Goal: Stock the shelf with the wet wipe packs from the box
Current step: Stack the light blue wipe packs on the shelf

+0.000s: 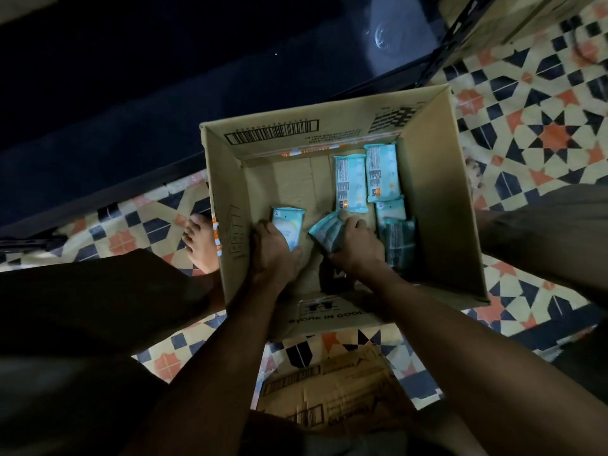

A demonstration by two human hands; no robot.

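An open cardboard box (437, 205) stands on the tiled floor below me. Both my hands reach down into it. My left hand (274, 248) grips a light blue wet wipe pack (289, 225) lying near the box's left wall. My right hand (357, 245) holds a second pack (325, 233), tilted, at the middle of the box. Several more packs lie along the right side, two of them flat at the back (350, 182) (381, 171) and others stacked by my right wrist (399, 241). The dark shelf (164, 77) lies beyond the box.
A black metal shelf post (450, 41) runs diagonally at the upper right. My bare foot (200, 245) stands just left of the box. A flattened piece of cardboard (332, 386) lies on the patterned floor (543, 133) under my arms. Dark clothing fills the left and right edges.
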